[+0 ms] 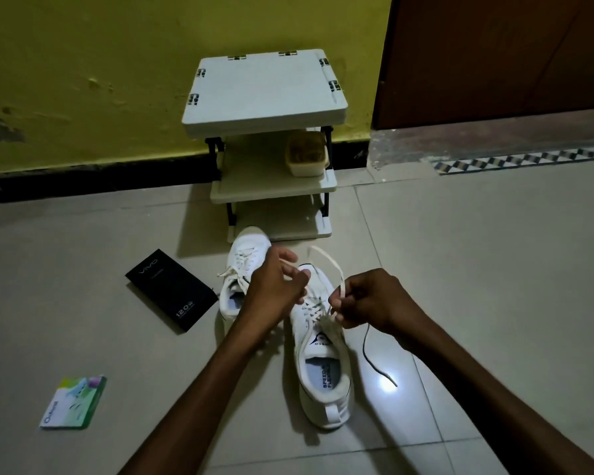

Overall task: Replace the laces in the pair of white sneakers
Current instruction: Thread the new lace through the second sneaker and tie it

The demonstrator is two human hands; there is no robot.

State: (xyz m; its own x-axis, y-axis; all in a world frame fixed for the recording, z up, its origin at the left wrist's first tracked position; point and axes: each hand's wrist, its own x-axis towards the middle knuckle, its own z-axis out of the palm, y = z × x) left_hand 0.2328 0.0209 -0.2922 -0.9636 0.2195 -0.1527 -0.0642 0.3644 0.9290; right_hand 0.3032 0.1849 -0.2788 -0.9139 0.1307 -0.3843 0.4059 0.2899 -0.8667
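A person's two bare hands worked over a pair of white sneakers on a pale tiled floor [477, 269]. The near sneaker [324, 389] stood upright with its heel toward the camera, and the far sneaker [246, 265] stood just beside it to the left, its toe touching the foot of a small white shelf rack [264, 90]. The left hand [275, 293], hovering over the near sneaker's toe, had its fingers curled round one strand of the white lace [327, 260], which arched up between the hands. The right hand [371, 303] pinched the other strand between thumb and fingertips above the eyelets. A thin dark lace [371, 358] trailed from beneath the right hand across the tile; whether that hand held it could not be told. A black box [170, 291] lay left of the far sneaker, and a green-and-white packet [72, 402] lay nearer the camera. A lidded tub [306, 156] sat on the rack's middle shelf, against a yellow wall [83, 63].
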